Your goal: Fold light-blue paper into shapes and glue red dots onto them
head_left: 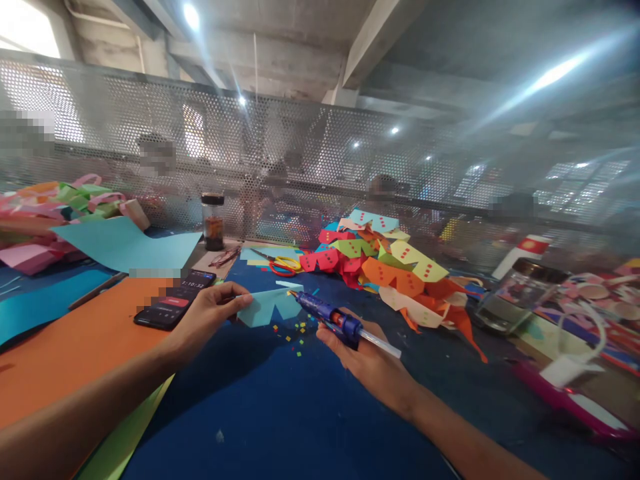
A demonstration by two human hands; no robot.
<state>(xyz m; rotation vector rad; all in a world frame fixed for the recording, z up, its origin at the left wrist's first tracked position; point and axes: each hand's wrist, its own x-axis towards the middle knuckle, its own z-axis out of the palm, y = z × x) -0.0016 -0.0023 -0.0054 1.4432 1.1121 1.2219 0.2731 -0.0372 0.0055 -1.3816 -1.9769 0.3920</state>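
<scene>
My left hand pinches the left end of a light blue cut-paper piece with a notch in its lower edge. In my right hand is a blue hot glue gun, a clear glue stick poking out of its back. The gun's nozzle is at the upper right part of the paper, close to or touching it; I cannot tell which. Tiny coloured paper squares lie scattered on the dark blue tabletop below the paper.
Beyond my hands lie yellow-and-red scissors and a heap of colourful cut-paper pieces. A phone rests on orange paper at left. Jars and a magenta power strip flank the workspace. A perforated metal screen stands behind.
</scene>
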